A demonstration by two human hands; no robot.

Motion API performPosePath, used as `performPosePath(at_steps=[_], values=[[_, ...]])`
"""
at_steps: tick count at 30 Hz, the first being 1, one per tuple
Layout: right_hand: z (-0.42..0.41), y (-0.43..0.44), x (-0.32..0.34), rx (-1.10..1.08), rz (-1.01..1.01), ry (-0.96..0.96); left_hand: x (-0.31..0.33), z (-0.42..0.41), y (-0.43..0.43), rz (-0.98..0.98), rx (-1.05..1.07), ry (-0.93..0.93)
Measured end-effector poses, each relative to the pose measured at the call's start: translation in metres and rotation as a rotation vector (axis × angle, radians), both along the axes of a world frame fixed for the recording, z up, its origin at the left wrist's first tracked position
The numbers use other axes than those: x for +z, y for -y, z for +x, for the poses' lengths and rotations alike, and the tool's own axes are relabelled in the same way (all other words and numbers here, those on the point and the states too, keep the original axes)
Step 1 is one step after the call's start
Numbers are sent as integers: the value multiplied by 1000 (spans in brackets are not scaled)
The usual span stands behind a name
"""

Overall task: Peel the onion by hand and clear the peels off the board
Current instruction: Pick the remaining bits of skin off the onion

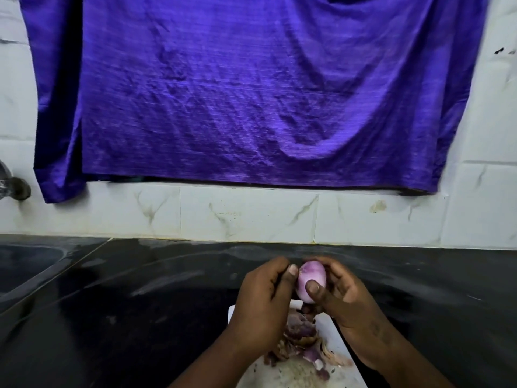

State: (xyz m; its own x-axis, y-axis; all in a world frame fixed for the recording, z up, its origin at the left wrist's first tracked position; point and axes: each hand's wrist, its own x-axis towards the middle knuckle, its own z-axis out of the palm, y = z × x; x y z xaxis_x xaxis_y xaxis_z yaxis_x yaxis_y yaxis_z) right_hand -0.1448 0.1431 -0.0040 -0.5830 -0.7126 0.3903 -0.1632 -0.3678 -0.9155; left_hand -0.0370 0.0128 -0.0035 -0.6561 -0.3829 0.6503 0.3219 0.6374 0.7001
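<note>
A small pale purple onion (309, 275) is held up above the far end of a white cutting board (340, 340). My right hand (344, 298) grips it, thumb across its front and fingers curled behind. My left hand (265, 295) sits against the onion's left side with its fingers curled and the thumb tip touching the skin. A heap of brown and purple peels (302, 343) lies on the board under my hands. My forearms hide part of the board.
The board lies on a dark stone counter (140, 303). A sink basin (25, 267) is at the far left, with a tap (11, 183) on the wall above it. A purple cloth (251, 93) hangs over the white tiled wall.
</note>
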Motion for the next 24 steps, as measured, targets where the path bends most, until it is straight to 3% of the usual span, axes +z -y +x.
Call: performPosePath(at_steps=[3,9,12,15,17,20,24], values=[[-2,0,-5,-8,-43,-56,-1,-1,-2,152,-53,23],[-1,-2,-9,-269,40,-435,2,-2,-11,533,-230,16],[0,-4,-2,-86,-55,-198,6,0,-11,520,-266,-9],[3,-7,3,9,-28,137,4,2,-9,297,-225,-5],[1,-8,1,52,48,247,1,1,-9,132,-182,11],[0,-7,1,67,58,248,0,0,-9,108,-150,8],[4,-4,4,27,8,57,2,0,-9,346,-193,2]])
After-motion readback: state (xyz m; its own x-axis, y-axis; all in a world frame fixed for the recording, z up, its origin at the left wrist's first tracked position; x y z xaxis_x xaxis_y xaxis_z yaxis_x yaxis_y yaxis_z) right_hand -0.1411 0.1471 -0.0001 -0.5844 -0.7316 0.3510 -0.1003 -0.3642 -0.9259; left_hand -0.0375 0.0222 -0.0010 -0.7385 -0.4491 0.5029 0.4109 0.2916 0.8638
